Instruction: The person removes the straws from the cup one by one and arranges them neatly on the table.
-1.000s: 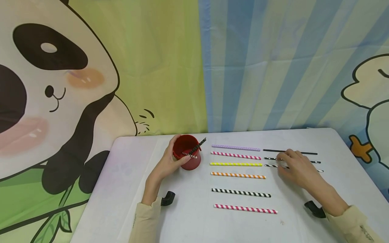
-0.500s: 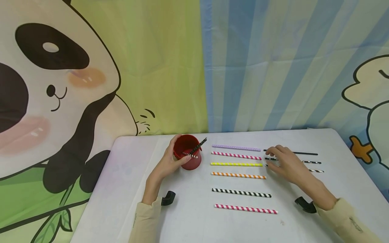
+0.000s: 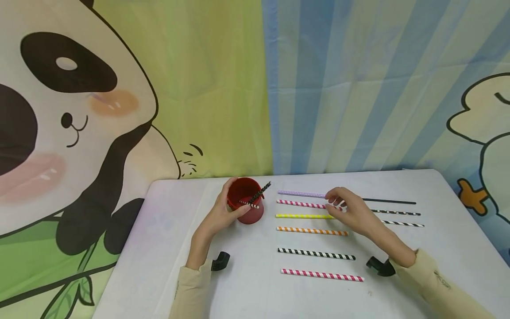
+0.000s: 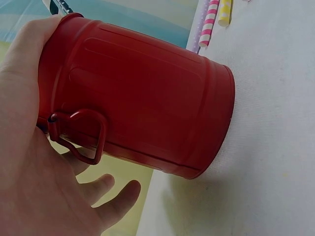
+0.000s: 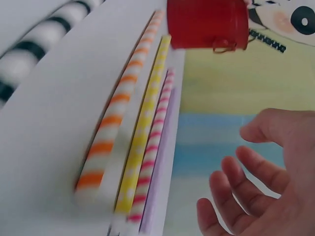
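Note:
My left hand (image 3: 220, 217) grips a small red metal bucket (image 3: 252, 216) near its rim, thumb on the near side. Two paper straws stick out of the bucket: a black one with white dots (image 3: 260, 192) and a dark-and-white one (image 3: 252, 204). In the left wrist view, a wire handle loop (image 4: 93, 137) hangs on the bucket's side. My right hand (image 3: 352, 212) is above the straws with loosely bent fingers and nothing in them. Under or beside it lie a lilac straw (image 3: 300, 193), a pink-striped straw (image 3: 299, 203) and a yellow straw (image 3: 300, 216).
Nearer on the white table (image 3: 151, 266) are an orange-striped straw (image 3: 311, 231), a black-striped straw (image 3: 316, 254) and another pink-striped straw (image 3: 322, 275). To the right lie a black straw (image 3: 390, 201), a dotted black straw (image 3: 398, 213) and a black-and-white straw (image 3: 404, 223). A printed curtain (image 3: 223, 88) hangs behind.
My right hand has moved left, from over the dark straws on the right to over the coloured ones. The left hand and the bucket have stayed put.

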Demonstrator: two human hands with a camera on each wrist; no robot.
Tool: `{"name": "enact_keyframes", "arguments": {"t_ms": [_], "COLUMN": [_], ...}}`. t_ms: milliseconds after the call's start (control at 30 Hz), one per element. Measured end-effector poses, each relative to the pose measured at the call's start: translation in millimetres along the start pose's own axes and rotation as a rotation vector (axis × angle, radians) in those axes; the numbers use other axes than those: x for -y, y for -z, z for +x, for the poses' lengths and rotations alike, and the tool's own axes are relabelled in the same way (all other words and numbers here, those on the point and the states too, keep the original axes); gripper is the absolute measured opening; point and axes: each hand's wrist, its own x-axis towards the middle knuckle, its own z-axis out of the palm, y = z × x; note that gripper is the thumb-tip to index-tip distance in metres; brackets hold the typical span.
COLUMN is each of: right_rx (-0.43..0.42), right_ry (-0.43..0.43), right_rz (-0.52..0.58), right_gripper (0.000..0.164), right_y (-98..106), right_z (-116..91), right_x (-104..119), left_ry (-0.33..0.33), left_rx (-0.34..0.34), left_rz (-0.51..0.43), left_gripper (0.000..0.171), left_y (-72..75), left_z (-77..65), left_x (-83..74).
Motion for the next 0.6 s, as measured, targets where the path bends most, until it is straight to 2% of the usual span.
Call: {"name": "enact_keyframes", "arguments": {"t_ms": [200, 600], "right_rx": [0.023, 0.088], "right_ry": [-0.042, 0.035], "right_rz": [0.136, 0.272], "right_gripper": [0.015, 0.011], "right_y": [-10, -39], "right_z": [15, 46], "right_x": [17, 47], "left_ry": [0.012, 0.014], "left_rx": [-0.004, 0.003], "left_rz": [-0.003, 0.006], "left_gripper": [0.085, 0.087], "left_y": [-0.6, 0.4], "left_z": [-0.2, 0.2], "left_x": [2.8, 3.1]}}
